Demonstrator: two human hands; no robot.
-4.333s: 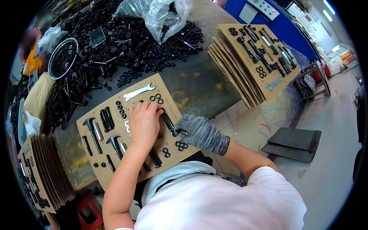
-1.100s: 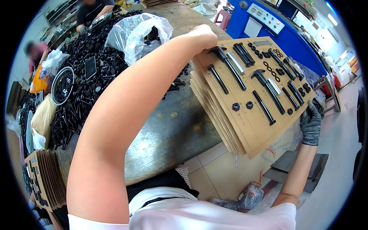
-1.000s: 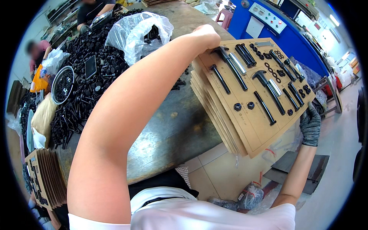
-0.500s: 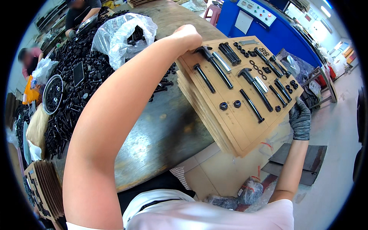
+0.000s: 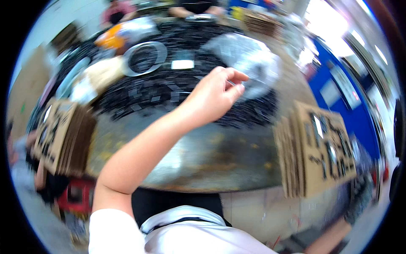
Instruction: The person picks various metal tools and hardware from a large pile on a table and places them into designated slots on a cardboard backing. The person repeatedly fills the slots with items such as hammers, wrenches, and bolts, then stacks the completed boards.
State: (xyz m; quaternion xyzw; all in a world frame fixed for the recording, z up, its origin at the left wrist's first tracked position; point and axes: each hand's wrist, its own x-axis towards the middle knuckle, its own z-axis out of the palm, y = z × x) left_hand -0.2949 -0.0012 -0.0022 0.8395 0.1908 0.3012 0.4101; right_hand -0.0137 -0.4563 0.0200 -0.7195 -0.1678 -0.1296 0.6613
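Observation:
My left hand (image 5: 220, 93), bare, hovers over the pile of black bolts and hardware (image 5: 144, 95) in the middle. Its fingers are bent, with a gap between thumb and forefinger and nothing visible in them. Just beyond its fingertips sits a clear plastic bag (image 5: 258, 55). At the table's right edge stands a stack of brown cardboard cards (image 5: 301, 152). Its front card carries black bolts, nuts and silver tubes. My right hand (image 5: 359, 203), in a grey glove, is low beside that stack's right side; motion smears its fingers, so its grip cannot be made out.
A second stack of carded hardware (image 5: 69, 139) stands on the table's left corner. A round metal-rimmed tray (image 5: 162, 55), an orange bag (image 5: 112, 38) and a tan sack (image 5: 108, 74) lie among the hardware. People sit across the table and at left. A blue machine (image 5: 338, 84) stands right.
My left hand has let go of the card stack's upper corner and moved left over the hardware pile. The view has swung left, and the stack now appears farther right and more upright.

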